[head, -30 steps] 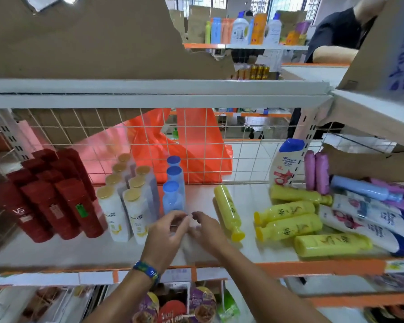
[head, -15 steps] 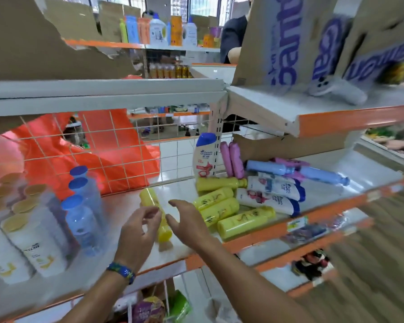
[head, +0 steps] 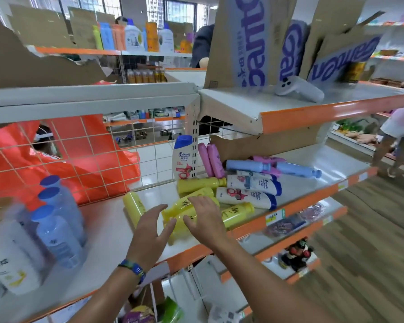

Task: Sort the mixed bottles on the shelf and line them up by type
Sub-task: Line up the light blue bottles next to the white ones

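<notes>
My left hand (head: pixel 149 229) and right hand (head: pixel 204 216), both spread open and gripping nothing, hover over the yellow bottles (head: pixel 184 206) lying on the shelf (head: pixel 107 220); blue-capped bottles (head: pixel 56 220) stand left.

Your hands cover parts of the yellow bottles (head: pixel 191 205). The white bottles (head: pixel 12 259) at the left are blurry and cut off by the edge.

1. Behind my shelf's wire mesh (head: pixel 107 159) hangs an orange bag (head: pixel 98 164).
2. Printed cardboard (head: pixel 250 40) stands on the upper shelf, a grey controller (head: pixel 297 89) beside it.
3. A toy (head: pixel 296 254) sits below.
4. Far shelves hold detergent jugs (head: pixel 132 37).
</notes>
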### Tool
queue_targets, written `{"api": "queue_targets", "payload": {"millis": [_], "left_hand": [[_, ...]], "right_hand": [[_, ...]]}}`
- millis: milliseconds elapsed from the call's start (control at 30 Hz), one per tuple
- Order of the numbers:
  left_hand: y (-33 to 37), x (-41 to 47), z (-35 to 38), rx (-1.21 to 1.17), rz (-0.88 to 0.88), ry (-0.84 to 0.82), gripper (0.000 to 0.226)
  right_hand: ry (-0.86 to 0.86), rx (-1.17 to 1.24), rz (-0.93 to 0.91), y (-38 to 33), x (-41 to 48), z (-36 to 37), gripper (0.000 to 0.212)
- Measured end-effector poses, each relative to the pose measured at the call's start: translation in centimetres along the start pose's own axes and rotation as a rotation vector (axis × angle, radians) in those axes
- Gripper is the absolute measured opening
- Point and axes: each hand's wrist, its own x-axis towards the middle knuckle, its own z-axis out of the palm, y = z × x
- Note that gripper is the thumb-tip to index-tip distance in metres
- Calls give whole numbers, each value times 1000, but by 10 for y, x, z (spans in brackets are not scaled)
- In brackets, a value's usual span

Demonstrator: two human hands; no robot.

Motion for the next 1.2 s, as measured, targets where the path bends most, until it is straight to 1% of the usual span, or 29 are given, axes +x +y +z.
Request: {"api": "queue_targets", "payload": {"millis": [100,167,267,467,700,833,900,1067,1133,1200], "left_hand": [[5,-4,1,5,47,-78,56],[6,-7,5,-29,55,-107,62],[2,-9,13,-17,86,-166,73],[10,-12,28,-37,91,-192,78],[31,7,49,-18,139,-199,68],[44,19,74,8,157,-220,64],[54,28,91,18,155,-224,61],[97,59,147,2,122,-140,46],[114,74,170,-20,88,-154,36],[126,93,196,-11,45,-184,39]], "right_hand": [[-8,-37,68,5,-5,-12,58],[-8,-56,75,5,-8,-20,57],[8,-85,86,6,-16,-28,56],[-14,-125,147,20,-35,-41,59],[40,-128,204,48,-25,-66,55],[30,-74,219,79,-14,-76,56],[26,-80,221,101,-7,-80,58],[67,-89,220,173,13,-102,58],[62,-100,240,205,21,-114,60],[61,-108,274,241,31,-126,61]]}}
